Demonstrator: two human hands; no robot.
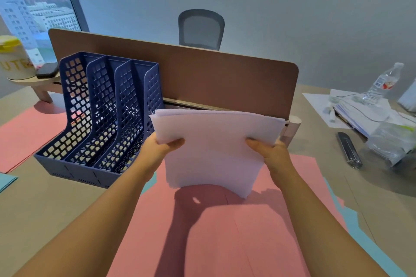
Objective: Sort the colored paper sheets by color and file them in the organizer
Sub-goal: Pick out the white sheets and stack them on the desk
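Note:
A stack of white sheets (216, 141) stands upright above the desk, its lower edge resting on the pink sheets (225, 231) spread before me. My left hand (159, 148) grips the stack's left edge and my right hand (267, 150) grips its right edge, thumbs on the near face. The blue mesh organizer (101, 119) with three slots stands just left of the stack, against the divider. Light blue sheets (360, 227) peek out from under the pink ones at right. More pink sheets (27, 132) lie at far left, behind the organizer.
A brown desk divider (202, 74) runs behind the stack. At right lie a water bottle (382, 83), a pile of papers (360, 114) and a dark stapler-like object (349, 150). A small wooden stand (33, 81) carries a phone and a container at far left.

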